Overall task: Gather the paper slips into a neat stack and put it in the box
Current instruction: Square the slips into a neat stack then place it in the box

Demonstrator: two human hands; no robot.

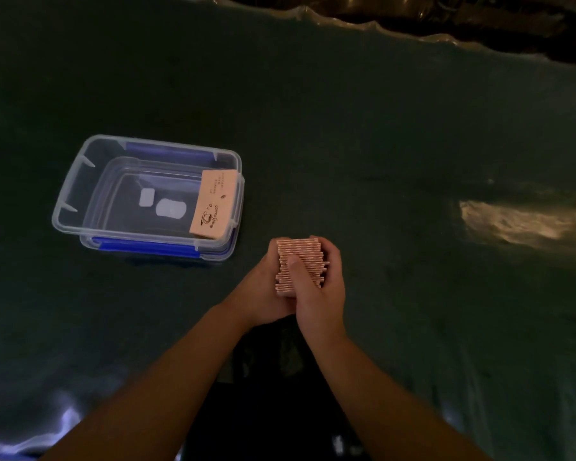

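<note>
A thick stack of pinkish-brown paper slips (305, 256) stands on edge between both my hands, its edges slightly uneven. My left hand (268, 291) presses its left side. My right hand (316, 287) wraps the right side, thumb laid across the top edges. The clear plastic box (67, 207) with blue side clips sits open to the left on the table. Inside it, a tan bundle of slips printed with a coffee cup (213, 204) leans against the right wall.
A dark green cloth (379, 144) covers the table, with its rumpled far edge at the top right. A bright light patch (512, 224) lies on the cloth at the right. Two pale labels (160, 204) show on the box floor.
</note>
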